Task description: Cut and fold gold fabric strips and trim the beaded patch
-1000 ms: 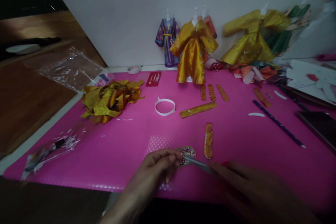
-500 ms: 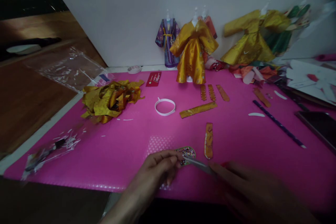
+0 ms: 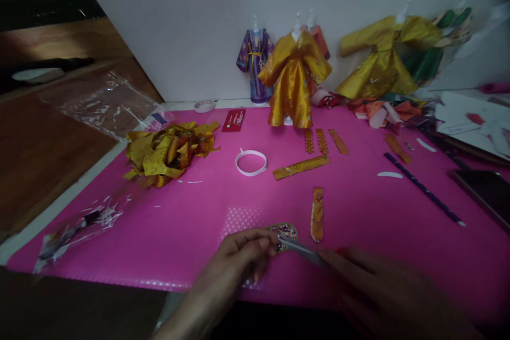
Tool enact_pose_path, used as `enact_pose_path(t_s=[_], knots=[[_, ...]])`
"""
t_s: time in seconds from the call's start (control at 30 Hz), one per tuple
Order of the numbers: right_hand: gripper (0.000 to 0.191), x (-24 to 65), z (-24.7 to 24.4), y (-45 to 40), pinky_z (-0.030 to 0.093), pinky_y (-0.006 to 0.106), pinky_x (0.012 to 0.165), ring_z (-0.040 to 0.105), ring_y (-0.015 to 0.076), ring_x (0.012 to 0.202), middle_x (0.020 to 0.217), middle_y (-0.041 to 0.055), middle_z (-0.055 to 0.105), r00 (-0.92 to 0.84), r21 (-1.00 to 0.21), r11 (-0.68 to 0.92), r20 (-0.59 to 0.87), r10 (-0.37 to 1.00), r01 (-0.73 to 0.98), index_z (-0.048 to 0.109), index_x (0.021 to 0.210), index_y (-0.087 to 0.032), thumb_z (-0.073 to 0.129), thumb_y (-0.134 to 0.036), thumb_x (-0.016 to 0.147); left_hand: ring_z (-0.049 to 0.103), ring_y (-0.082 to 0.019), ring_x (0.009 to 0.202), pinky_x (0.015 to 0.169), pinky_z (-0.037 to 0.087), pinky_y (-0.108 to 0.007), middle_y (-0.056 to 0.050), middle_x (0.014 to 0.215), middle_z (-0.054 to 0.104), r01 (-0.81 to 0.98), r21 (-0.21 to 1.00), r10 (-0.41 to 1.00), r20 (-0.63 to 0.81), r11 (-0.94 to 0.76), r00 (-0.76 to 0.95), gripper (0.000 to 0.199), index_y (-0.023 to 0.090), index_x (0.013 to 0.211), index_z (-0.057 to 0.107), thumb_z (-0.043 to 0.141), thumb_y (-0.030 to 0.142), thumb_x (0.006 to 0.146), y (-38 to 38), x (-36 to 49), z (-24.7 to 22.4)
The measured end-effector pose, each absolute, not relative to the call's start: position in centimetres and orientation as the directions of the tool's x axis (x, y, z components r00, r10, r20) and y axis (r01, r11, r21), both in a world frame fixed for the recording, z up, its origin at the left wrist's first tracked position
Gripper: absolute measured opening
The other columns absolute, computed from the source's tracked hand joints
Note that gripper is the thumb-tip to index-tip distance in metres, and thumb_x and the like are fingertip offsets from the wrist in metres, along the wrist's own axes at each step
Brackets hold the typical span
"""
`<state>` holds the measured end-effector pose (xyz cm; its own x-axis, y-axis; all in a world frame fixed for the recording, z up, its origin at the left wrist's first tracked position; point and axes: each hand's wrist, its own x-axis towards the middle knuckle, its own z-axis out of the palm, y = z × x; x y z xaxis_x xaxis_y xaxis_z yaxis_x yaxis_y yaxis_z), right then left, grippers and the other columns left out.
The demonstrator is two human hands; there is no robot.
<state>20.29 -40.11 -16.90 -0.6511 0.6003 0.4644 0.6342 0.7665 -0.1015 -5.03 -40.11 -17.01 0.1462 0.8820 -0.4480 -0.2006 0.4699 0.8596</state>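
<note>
My left hand is closed in a pinch above the table's near side. Whatever lies between its fingertips is too small to make out. In my right hand, dark and blurred, is a pair of scissors with grey blades and a bit of red at the handle. The blade tips meet the left fingertips. Partly behind them lies a small oval piece covered with multicoloured specks like beads. Just right of it is a gold fabric strip with a pale beaded left edge.
On the pink tabletop are gold fabric scraps, a white ring, a red card, more gold strips, a dark blue pencil and a phone. Small gowns on stands line the back wall.
Both hands and the scissors hold almost the same position. The whole view has shifted very slightly.
</note>
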Motion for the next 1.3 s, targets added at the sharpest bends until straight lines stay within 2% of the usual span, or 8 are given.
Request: enact_pose_path(t_s=[0.4, 0.73, 0.97, 1.07, 1.13, 1.2, 1.3], knots=[[0.038, 20.1, -16.7, -40.0, 0.055, 0.024, 0.044, 0.073, 0.0167, 0.059, 0.084, 0.0059, 0.078, -0.663, -0.084, 0.774, 0.462, 0.589, 0.628, 0.058, 0.121, -0.017, 0.031, -0.010, 0.095, 0.038, -0.005, 0.049, 0.051, 0.023, -0.023, 0.000, 0.069, 0.062, -0.200, 0.863, 0.885, -0.439, 0.464, 0.158, 0.025, 0.016, 0.088, 0.078, 0.072, 0.038, 0.080, -40.0, -5.1, -17.5], [0.037, 20.2, -16.8, -40.0, 0.054, 0.024, 0.043, 0.072, 0.0165, 0.056, 0.078, 0.0037, 0.076, -0.655, -0.100, 0.775, 0.474, 0.589, 0.624, 0.057, 0.122, -0.017, 0.030, -0.012, 0.097, 0.040, -0.006, 0.050, 0.052, 0.024, -0.022, -0.001, 0.072, 0.065, -0.179, 0.860, 0.877, -0.457, 0.478, 0.150, 0.025, 0.015, 0.090, 0.079, 0.072, 0.037, 0.080, -40.2, -5.2, -17.4], [0.040, 19.8, -16.5, -39.9, 0.053, 0.025, 0.040, 0.071, 0.0169, 0.053, 0.073, 0.0022, 0.075, -0.647, -0.117, 0.775, 0.482, 0.591, 0.621, 0.058, 0.120, -0.017, 0.032, -0.008, 0.092, 0.040, -0.006, 0.051, 0.052, 0.024, -0.023, -0.002, 0.076, 0.067, -0.184, 0.860, 0.878, -0.451, 0.475, 0.159, 0.024, 0.016, 0.090, 0.079, 0.072, 0.037, 0.079, -40.1, -5.2, -17.5], [0.040, 20.5, -16.7, -39.9, 0.054, 0.024, 0.042, 0.072, 0.0174, 0.056, 0.076, 0.0035, 0.076, -0.653, -0.129, 0.776, 0.466, 0.597, 0.617, 0.056, 0.123, -0.017, 0.032, -0.009, 0.092, 0.039, -0.007, 0.051, 0.052, 0.026, -0.023, -0.004, 0.081, 0.070, -0.114, 0.886, 0.889, -0.432, 0.450, 0.149, 0.027, 0.017, 0.095, 0.079, 0.069, 0.039, 0.082, -40.1, -5.3, -17.2], [0.040, 21.8, -17.2, -39.9, 0.056, 0.026, 0.044, 0.074, 0.0190, 0.062, 0.086, 0.0065, 0.077, -0.658, -0.152, 0.761, 0.414, 0.629, 0.631, 0.055, 0.128, -0.017, 0.035, -0.012, 0.094, 0.049, -0.011, 0.059, 0.057, 0.035, -0.024, -0.004, 0.084, 0.071, 0.027, 0.933, 0.926, -0.359, 0.358, 0.121, 0.025, 0.019, 0.096, 0.078, 0.066, 0.039, 0.086, -40.0, -5.5, -17.0], [0.039, 23.4, -17.8, -39.9, 0.059, 0.028, 0.047, 0.075, 0.0205, 0.066, 0.095, 0.0077, 0.078, -0.637, -0.173, 0.716, 0.351, 0.687, 0.677, 0.056, 0.131, -0.019, 0.039, -0.017, 0.096, 0.059, -0.016, 0.073, 0.067, 0.044, -0.028, -0.004, 0.086, 0.069, 0.238, 0.959, 0.982, -0.176, 0.154, 0.073, 0.019, 0.021, 0.093, 0.074, 0.062, 0.035, 0.091, -40.1, -5.6, -16.9], [0.038, 25.6, -18.3, -39.6, 0.059, 0.030, 0.048, 0.072, 0.0187, 0.059, 0.094, 0.0055, 0.077, -0.601, -0.161, 0.667, 0.321, 0.732, 0.727, 0.060, 0.130, -0.023, 0.039, -0.022, 0.098, 0.062, -0.021, 0.092, 0.082, 0.050, -0.035, -0.005, 0.098, 0.067, 0.525, 0.833, 0.984, 0.143, -0.175, 0.102, 0.012, 0.025, 0.098, 0.070, 0.058, 0.027, 0.095, -40.2, -5.7, -17.3]])
